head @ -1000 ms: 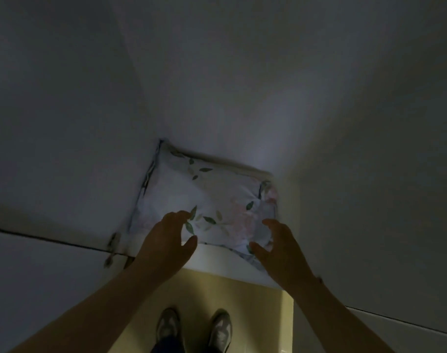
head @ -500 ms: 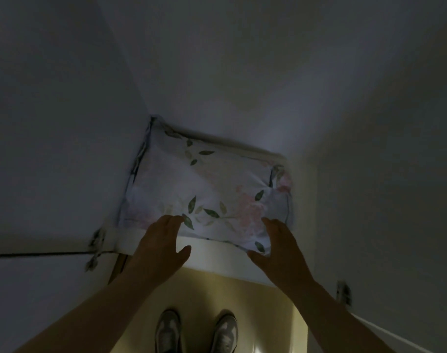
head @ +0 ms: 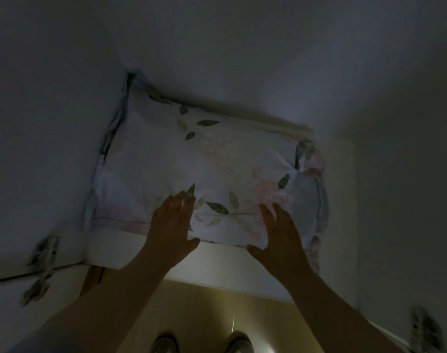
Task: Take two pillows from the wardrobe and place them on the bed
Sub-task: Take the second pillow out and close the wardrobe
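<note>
very dim and grainy, corners dark, hinges motion-blurred at the edges.

Both forearms are bare right up to the bottom edge of the view — no sleeves, no watch, no bands show. The left hand (head: 170, 226) and the right hand (head: 281, 236) carry no rings or gloves that the dim light lets one see. Below, two shoes (head: 163, 343) show their rounded toes — pale grey uppers with darker panels, details blurred.
</note>
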Action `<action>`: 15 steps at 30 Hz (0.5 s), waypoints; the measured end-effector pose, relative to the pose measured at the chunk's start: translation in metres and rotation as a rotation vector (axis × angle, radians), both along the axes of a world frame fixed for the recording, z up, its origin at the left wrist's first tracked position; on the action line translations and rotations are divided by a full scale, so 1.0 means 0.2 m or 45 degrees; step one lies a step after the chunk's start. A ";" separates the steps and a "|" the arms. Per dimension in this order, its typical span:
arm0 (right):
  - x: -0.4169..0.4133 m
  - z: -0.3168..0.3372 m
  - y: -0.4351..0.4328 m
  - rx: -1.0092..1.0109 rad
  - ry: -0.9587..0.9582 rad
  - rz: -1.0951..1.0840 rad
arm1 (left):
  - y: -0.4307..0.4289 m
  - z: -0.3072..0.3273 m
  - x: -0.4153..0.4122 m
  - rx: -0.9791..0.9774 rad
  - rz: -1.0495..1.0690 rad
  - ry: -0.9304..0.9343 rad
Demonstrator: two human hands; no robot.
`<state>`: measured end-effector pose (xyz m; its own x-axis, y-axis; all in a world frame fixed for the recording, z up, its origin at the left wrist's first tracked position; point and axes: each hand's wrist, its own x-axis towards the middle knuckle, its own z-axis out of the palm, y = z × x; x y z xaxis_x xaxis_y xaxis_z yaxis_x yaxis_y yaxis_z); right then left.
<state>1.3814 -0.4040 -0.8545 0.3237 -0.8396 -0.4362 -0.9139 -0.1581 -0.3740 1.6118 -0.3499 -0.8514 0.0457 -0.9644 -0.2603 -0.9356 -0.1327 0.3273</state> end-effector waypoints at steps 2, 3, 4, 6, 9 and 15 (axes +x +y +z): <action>0.02 -0.14 -0.02 0.016 0.022 0.014 | -0.03 -0.13 0.01 0.016 -0.009 -0.046; 0.03 -0.19 -0.03 0.019 0.037 0.029 | -0.04 -0.18 0.02 0.039 -0.008 -0.094; 0.03 -0.24 -0.03 0.010 0.055 0.048 | -0.06 -0.24 0.03 0.073 -0.010 -0.136; 0.05 -0.36 -0.06 -0.030 0.103 0.092 | -0.10 -0.36 0.05 0.120 -0.024 -0.198; 0.09 -0.49 -0.11 -0.054 0.160 0.109 | -0.17 -0.48 0.07 0.211 -0.028 -0.237; 0.12 -0.68 -0.19 -0.026 0.236 0.135 | -0.28 -0.65 0.08 0.315 -0.071 -0.281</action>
<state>1.4048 -0.4414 -0.9897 0.3268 -0.8141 -0.4800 -0.9445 -0.2629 -0.1971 1.6277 -0.4058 -0.9811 0.0759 -0.8757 -0.4768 -0.9884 -0.1292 0.0799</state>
